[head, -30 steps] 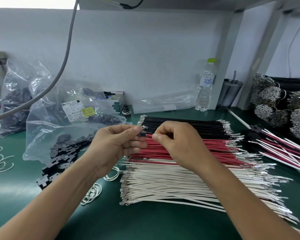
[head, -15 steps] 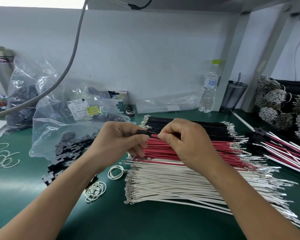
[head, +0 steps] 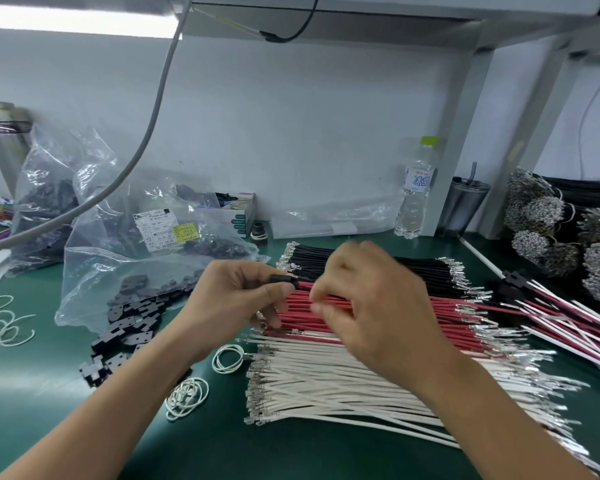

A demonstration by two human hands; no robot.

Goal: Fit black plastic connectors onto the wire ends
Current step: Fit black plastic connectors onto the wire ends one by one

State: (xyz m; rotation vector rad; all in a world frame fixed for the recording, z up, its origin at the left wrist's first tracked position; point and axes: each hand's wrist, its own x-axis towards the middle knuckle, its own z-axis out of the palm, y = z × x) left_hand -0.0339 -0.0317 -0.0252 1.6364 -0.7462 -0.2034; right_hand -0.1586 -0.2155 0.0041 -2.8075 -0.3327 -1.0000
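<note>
Left hand (head: 236,299) pinches the black connector (head: 282,279) above the desk (head: 49,403), a red wire (head: 303,285) now seated; right hand (head: 371,306), blurred (grip unclear), has slid back along it, likely reaching for another wire.

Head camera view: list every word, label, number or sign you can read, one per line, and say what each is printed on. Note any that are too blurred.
"水": large blue character on the water bottle label; the rest is blurred.
White label on the plastic bag: printed rows, too small to read.
Yellow sticker beside it: illegible.
Small box behind the bag: markings unreadable.
</note>
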